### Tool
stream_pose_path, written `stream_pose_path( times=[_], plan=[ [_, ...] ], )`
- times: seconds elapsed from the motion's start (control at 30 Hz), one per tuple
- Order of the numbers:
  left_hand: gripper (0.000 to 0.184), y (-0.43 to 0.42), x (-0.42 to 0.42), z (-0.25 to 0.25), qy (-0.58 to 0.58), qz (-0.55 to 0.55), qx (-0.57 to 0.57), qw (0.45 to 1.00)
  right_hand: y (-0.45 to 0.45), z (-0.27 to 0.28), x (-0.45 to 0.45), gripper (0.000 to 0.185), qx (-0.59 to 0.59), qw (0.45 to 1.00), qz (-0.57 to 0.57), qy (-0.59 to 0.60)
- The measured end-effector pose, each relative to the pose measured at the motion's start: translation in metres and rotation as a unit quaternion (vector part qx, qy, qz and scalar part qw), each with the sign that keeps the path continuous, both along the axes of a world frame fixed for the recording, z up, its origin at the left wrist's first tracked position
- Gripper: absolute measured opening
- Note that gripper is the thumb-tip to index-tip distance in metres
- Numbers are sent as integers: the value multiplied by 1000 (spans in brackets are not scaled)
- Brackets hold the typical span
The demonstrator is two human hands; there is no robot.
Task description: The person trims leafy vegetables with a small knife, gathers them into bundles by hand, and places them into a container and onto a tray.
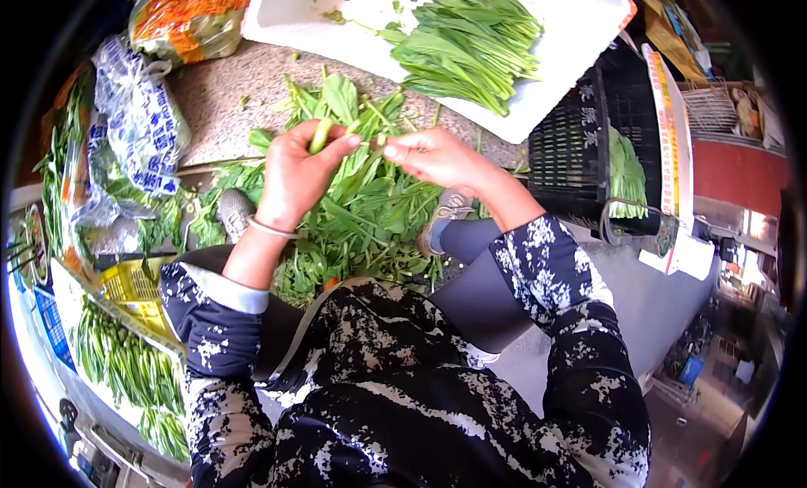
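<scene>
My left hand [301,167], with a white bangle at the wrist, is closed around a green vegetable stalk [320,136], whose thick stem shows between thumb and fingers. My right hand [441,158] faces it a short way to the right. Its thumb and fingertips are pinched together on a small pale green piece [382,140], perhaps a stem end. Below both hands lies a heap of loose leafy greens [361,215] on the ground between my shoes. Beyond them, a white foam box [538,93] holds a neat bunch of leafy greens [471,42].
A black plastic crate [565,143] with greens inside stands at the right. On the left are a clear printed plastic bag [139,118], a yellow basket [134,290] and bundled green stalks [126,358]. An orange-printed bag [189,21] sits at the upper left.
</scene>
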State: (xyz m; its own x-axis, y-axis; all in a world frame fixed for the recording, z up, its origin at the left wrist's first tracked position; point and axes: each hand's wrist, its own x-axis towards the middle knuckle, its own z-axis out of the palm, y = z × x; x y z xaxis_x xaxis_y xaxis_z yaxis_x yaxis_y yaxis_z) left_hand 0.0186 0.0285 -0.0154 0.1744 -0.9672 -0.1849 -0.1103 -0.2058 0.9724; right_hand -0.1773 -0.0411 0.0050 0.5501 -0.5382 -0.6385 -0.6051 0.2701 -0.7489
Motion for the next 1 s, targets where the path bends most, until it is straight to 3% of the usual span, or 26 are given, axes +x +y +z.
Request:
stream_pose_path(
  times=[0.03, 0.07, 0.1, 0.13, 0.2, 0.27, 0.6, 0.67, 0.7, 0.8, 1.0],
  plan=[
    [9, 0, 1, 0, 14, -4, -3, 1000, -9, 5, -3, 39, -2, 997, 77, 25],
    [10, 0, 2, 0, 27, -6, -4, 1000, -17, 7, -7, 39, -4, 997, 75, 29],
    [12, -1, 4, 3, 21, -41, -8, 999, -24, 8, -13, 42, -110, 991, -13, 74],
    [12, 0, 2, 3, 22, -42, -7, 999, -34, 8, -19, 45, -214, 965, -100, 116],
    [13, 0, 1, 5, 121, -21, 5, 992, -79, -22, -62, 44, -395, 879, -160, 212],
    [14, 0, 2, 3, 130, -24, -11, 991, -98, -24, -86, 36, -449, 794, -186, 366],
    [15, -2, 2, 9, 107, -18, -8, 994, -132, -75, -145, 28, -374, 851, -218, 296],
    [15, -2, 3, 9, 107, -13, -12, 994, -144, -88, -157, 24, -367, 871, -278, 174],
    [16, -1, 3, 9, 107, -17, -10, 994, -132, -66, -141, 20, -328, 878, -341, 76],
    [16, 1, 5, 9, 108, -21, -3, 994, -123, -41, -129, 18, -252, 880, -391, 95],
    [16, 2, 3, 10, 112, -24, 0, 993, -122, -39, -120, 23, -124, 865, -486, -29]
  ],
)
